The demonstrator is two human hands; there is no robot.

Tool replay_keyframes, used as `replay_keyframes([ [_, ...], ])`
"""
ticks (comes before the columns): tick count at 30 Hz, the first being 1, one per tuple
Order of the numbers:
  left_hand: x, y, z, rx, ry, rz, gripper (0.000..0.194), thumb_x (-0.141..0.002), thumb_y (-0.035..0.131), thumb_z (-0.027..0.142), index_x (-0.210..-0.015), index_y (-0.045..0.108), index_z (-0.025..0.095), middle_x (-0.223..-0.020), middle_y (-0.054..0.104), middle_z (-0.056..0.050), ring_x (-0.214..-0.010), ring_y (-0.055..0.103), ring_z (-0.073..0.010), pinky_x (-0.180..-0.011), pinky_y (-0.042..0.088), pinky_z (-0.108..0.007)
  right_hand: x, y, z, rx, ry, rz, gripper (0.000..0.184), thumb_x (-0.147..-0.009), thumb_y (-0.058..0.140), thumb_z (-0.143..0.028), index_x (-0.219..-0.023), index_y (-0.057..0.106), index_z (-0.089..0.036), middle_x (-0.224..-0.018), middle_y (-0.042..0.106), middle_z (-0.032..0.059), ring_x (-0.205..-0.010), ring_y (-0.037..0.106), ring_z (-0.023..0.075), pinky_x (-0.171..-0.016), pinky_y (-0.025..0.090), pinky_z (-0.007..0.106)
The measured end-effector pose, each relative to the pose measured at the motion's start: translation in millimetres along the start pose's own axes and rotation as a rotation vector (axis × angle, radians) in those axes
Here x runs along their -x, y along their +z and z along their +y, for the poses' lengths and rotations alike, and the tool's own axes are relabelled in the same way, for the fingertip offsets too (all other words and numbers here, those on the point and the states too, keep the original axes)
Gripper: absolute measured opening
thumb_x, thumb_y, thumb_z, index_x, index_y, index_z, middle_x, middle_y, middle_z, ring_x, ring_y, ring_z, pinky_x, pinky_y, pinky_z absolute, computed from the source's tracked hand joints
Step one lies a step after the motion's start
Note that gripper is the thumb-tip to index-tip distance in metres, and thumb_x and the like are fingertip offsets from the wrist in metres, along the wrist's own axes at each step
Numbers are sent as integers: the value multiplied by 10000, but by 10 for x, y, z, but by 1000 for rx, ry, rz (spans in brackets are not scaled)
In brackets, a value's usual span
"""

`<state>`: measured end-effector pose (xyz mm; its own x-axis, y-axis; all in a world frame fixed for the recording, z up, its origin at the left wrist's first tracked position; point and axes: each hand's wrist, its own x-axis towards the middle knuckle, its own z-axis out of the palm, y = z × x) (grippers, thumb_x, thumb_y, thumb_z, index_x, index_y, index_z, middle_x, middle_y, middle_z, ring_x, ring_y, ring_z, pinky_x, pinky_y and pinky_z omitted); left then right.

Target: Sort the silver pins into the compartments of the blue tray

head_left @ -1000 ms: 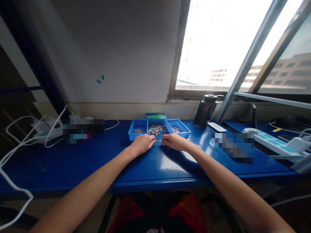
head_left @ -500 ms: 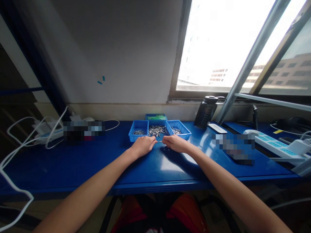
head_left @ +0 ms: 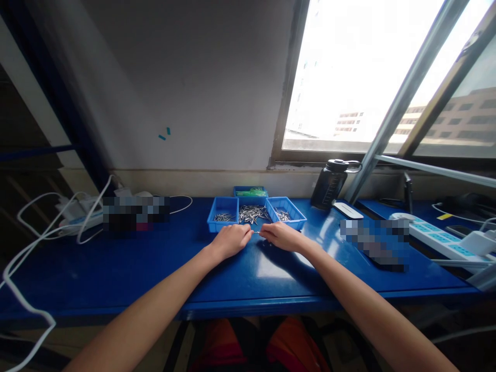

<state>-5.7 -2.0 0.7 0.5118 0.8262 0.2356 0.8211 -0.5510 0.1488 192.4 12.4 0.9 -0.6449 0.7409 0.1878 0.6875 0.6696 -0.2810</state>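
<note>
Between my two hands a small thin silver metal pin bridges the gap, one end in each pinch. My left hand is closed on its left end, and my right hand grips the other end. Just beyond them lies a loose heap of similar silver metal pieces. It sits between a left blue bin and a right blue bin, both with more such pieces inside. The fingers hide most of the held pin, so its exact kind is unclear.
A third blue bin with green stuff in it stands behind the heap. Toward the right are a black water bottle, a white flat device and a power strip. White cables run along the left over the blue table.
The camera view has tilted slightly up, so everything sits a little lower in the picture. Both hands keep their pinch on the pin, with hardly any movement between them.
</note>
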Motion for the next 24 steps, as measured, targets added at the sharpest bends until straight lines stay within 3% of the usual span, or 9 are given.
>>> replay_keyframes([
  [8, -30, 17, 14, 316, 112, 134, 229, -836, 405, 308, -895, 596, 196, -867, 631, -17, -754, 559, -136, -664, 407, -225, -2, -15, -28, -116, -20, 38, 318, -896, 303, -319, -748, 537, -163, -606, 563, 1, -552, 491, 90, -580, 356, 209],
  [14, -85, 52, -32, 479, 147, 142, 205, -795, 479, 299, -869, 627, 178, -826, 635, -8, -702, 551, -116, -661, 419, -214, 1, -1, -38, -168, -46, 1, 324, -895, 302, -352, -750, 525, -167, -615, 569, -4, -543, 495, 83, -564, 360, 200],
  [19, -69, 38, 1, 507, 171, 137, 184, -786, 479, 264, -870, 620, 179, -838, 627, -9, -714, 554, -114, -671, 425, -214, -10, 20, -17, -173, -33, -6, 315, -878, 338, -374, -778, 552, -165, -622, 587, 1, -544, 509, 87, -544, 357, 197],
  [24, -21, 28, 48, 389, 115, 137, 133, -750, 505, 261, -842, 564, 185, -774, 619, 5, -679, 564, -121, -633, 415, -217, -9, 25, 4, -95, -8, 8, 251, -834, 432, -362, -897, 590, -177, -608, 585, -1, -533, 499, 93, -511, 327, 194],
])
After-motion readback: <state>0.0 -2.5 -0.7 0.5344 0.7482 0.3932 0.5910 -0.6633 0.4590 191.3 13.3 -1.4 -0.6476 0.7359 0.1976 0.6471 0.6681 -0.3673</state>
